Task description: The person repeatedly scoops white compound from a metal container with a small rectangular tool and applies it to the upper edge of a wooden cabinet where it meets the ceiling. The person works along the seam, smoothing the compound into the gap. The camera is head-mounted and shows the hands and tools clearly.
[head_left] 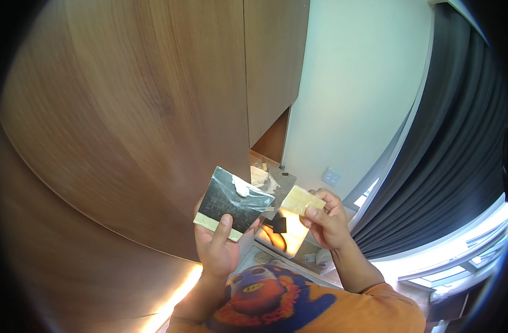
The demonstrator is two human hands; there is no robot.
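Bearing white paste (241, 188), dark board (219, 201) gripped by left fingers (224, 223), right fingers (315, 215) pinching pale yellow card (297, 200)

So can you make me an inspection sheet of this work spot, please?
Surface: grey flat sheet, whitish smears at one end; its support is unclear.
Job's things: dark square piece with a pale strip along its near edge and a white lump on top; pale yellow flat piece.
Clutter: small black item over a bright panel.
Grips: left grip holds the dark square piece; right grip pinches the pale yellow flat piece.
Cables: nothing seen.
Surroundings: wood panels, pale wall, dark curtain.
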